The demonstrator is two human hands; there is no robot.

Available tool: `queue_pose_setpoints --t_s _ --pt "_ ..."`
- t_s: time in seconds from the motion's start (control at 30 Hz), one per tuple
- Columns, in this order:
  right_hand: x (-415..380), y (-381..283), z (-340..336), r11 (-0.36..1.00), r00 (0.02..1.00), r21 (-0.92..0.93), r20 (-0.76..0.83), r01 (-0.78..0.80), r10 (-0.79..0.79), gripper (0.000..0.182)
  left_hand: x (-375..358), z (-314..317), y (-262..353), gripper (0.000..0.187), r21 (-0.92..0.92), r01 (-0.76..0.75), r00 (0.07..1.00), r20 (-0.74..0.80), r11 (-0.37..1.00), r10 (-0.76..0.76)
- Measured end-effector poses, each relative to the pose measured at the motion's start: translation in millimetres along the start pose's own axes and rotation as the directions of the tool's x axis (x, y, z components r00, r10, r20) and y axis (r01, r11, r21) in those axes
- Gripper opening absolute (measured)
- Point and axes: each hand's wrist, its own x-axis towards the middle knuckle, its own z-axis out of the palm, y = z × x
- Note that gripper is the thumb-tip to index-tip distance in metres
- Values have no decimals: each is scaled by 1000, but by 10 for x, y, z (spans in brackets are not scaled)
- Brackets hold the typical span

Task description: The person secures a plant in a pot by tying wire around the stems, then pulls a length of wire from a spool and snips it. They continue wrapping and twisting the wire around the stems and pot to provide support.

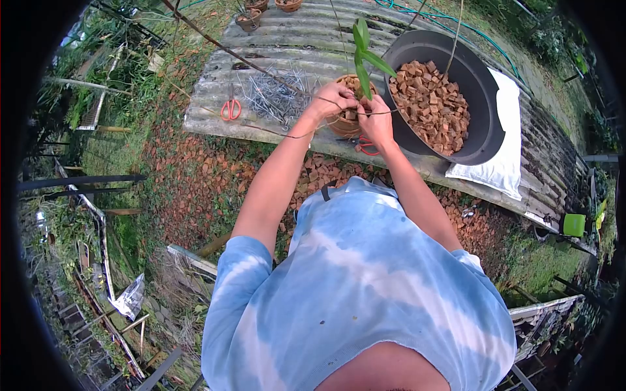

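Note:
A clay pot (343,128) holding brown chunks stands near the front edge of a corrugated sheet. Out of it rises a green leafy plant (360,57). My left hand (331,100) reaches over the pot's left rim, its fingers curled in at the plant's base. From the right, my right hand (375,120) bends its fingers over the chunks, close to the left fingertips. Both hands look closed, but what they pinch is hidden. Red-handled scissors (367,147) lie just in front of the pot.
A large dark basin (479,140) of brown husk-like chunks (430,104) sits at right, partly over a white sack (507,111). Left of the pot lie a heap of metal wires (270,94) and orange-handled scissors (230,109). Small clay pots (249,21) stand behind. Thin stems cross the view.

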Motion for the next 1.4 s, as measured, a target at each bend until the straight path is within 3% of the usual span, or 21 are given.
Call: queue_pose_setpoints --t_s 0.13,0.23,0.33,0.43,0.53,0.63,0.73,0.93,1.03,1.13,1.2,1.27,1.4 --pt "-2 23 16 1000 1000 -15 8 16 -16 10 -38 -106 32 26 -57 6 998 61 998 -2" --pt "-12 16 35 1000 1000 9 -12 8 -8 11 -39 -155 -10 23 -129 -80 988 122 988 96" --pt "-1 -16 34 1000 1000 -10 -6 -7 6 13 -104 -176 -54 23 -272 -132 984 76 953 158" --pt "0 -108 7 988 989 50 34 -144 142 15 -106 -169 -66 24 -261 -109 993 6 959 114" --pt "6 -2 61 990 990 -7 27 -139 139 18 -96 -168 -90 24 -352 -98 994 2 931 106" --pt "9 55 105 996 996 -27 -17 -83 83 12 5 -212 -141 28 -413 -33 988 123 910 92" --pt "15 69 100 996 996 -7 7 -92 92 13 40 -278 -109 29 -268 -58 976 185 962 110" --pt "6 107 115 995 997 65 -9 -74 75 15 80 -333 40 32 -150 -32 972 227 988 66" --pt "-4 72 71 998 998 9 12 -57 57 16 104 -324 113 33 33 -47 979 201 998 40" --pt "12 -94 -22 991 989 9 66 -132 131 24 106 -317 160 30 26 -28 979 204 999 22" --pt "22 -1 3 998 996 11 68 -63 63 24 80 -319 199 29 -127 -39 972 225 991 67" --pt "10 87 34 1000 998 18 65 -19 17 24 73 -313 231 30 -146 -49 969 232 988 82" --pt "1 21 24 999 999 35 38 -3 2 23 298 -262 84 38 58 -84 958 279 995 64"
